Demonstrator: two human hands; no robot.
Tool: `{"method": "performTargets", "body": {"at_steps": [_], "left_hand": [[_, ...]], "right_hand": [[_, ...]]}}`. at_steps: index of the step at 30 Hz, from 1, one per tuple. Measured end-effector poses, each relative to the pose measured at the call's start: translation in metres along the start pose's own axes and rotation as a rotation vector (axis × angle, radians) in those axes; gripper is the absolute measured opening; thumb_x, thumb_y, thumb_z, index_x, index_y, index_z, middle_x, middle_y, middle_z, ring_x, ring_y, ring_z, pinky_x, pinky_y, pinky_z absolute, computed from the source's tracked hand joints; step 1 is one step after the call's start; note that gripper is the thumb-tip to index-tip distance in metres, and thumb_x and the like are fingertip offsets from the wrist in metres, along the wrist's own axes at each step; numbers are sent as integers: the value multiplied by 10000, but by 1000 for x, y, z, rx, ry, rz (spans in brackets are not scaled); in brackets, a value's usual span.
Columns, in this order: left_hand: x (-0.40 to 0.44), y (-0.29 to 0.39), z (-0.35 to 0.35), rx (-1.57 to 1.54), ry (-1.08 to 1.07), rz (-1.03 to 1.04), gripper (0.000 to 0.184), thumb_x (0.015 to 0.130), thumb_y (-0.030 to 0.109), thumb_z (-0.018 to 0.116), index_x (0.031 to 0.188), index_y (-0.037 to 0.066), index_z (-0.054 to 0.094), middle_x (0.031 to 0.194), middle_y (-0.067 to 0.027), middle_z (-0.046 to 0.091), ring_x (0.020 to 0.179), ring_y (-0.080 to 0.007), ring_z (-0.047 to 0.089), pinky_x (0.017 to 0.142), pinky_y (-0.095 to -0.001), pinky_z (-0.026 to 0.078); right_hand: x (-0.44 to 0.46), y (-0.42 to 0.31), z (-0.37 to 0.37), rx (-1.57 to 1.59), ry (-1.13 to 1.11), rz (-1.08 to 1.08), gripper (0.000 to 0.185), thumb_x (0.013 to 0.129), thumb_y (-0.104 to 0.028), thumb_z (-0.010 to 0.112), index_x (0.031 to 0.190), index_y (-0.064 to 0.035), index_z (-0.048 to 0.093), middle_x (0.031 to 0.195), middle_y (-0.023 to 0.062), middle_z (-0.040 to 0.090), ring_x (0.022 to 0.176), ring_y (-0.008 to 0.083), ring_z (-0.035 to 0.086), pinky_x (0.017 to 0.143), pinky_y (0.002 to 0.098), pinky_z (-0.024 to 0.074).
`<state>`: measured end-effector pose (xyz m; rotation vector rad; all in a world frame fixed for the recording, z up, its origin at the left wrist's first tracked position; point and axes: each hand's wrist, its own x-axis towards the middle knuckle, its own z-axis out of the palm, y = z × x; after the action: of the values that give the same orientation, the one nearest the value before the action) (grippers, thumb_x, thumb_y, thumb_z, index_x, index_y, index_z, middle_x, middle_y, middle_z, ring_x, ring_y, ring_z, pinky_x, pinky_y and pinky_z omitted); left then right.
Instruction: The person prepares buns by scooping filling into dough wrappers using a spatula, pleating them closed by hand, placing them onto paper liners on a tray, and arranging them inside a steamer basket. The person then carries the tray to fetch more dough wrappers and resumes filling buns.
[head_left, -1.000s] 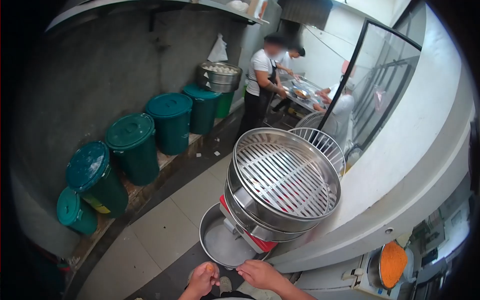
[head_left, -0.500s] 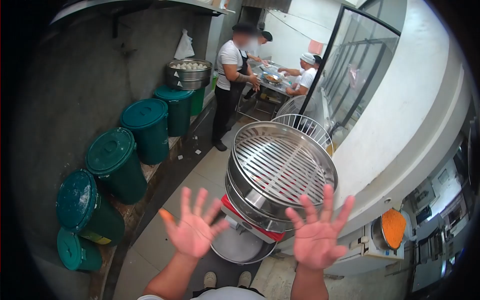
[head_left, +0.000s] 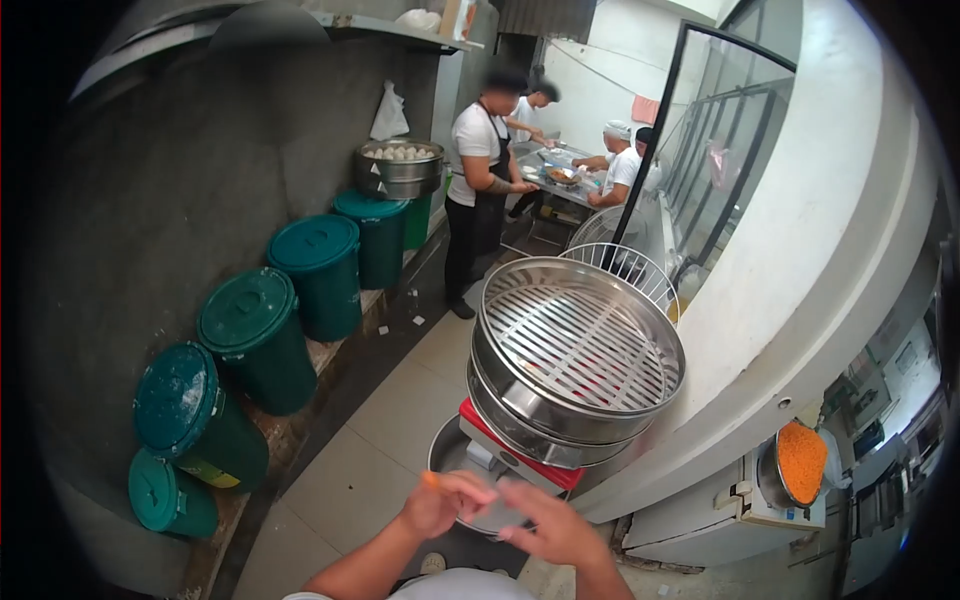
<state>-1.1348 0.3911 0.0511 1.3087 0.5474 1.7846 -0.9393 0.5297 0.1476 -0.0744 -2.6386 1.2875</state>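
Observation:
My left hand (head_left: 448, 503) is low in the middle of the head view, its fingers curled together and nothing visible in them. An orange covering is on its thumb. Just right of it, my right hand (head_left: 552, 525) has thumb and fingers apart, slightly smeared by motion, and holds nothing. The fingertips of both hands nearly meet; I cannot tell whether they touch. Beyond them stands a stack of round metal steamer trays (head_left: 580, 340) with a slotted top. It rests on a red-edged box (head_left: 515, 445). A wide metal basin (head_left: 447, 440) lies below, partly hidden by my hands.
Several green lidded bins (head_left: 255, 335) line the left wall. A steamer of white round pieces (head_left: 400, 153) tops the far one. A person in a dark apron (head_left: 485, 185) stands ahead, near co-workers at a metal table. At right, a bowl of orange crumbs (head_left: 801, 462) sits on a white appliance.
My hands were spread wide apart with palms showing. They have come down and together, the left fingers curling. The view has shifted slightly, and the person in the apron has turned toward the table.

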Motion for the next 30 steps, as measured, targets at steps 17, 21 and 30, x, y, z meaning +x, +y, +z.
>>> {"method": "performTargets", "body": {"at_steps": [17,21,30], "left_hand": [[74,-9,121,394,396,123,1012,886,789,432,1604,134,150,1681,-106,67,1485,-348,282,1130,-561,347],[65,-11,133,-577,174,49,989,905,796,348,1606,132,134,1660,-148,150,1416,-435,379,1114,-593,372],[2,-73,151,-203,212,-539,1020,890,823,313,1186,-84,672,1438,-196,522,1336,-342,502,1111,-465,396]], "right_hand": [[-86,23,-10,-244,40,-215,682,988,-344,617,1562,-118,325,1487,242,427,1296,369,520,1079,472,419],[-112,62,8,1049,149,1,822,996,-394,583,1608,-165,85,1468,241,439,1196,374,596,1037,474,461],[-127,61,-52,1545,579,-359,813,966,-536,566,1592,-207,165,1505,199,425,1250,446,542,1018,567,478]]}}
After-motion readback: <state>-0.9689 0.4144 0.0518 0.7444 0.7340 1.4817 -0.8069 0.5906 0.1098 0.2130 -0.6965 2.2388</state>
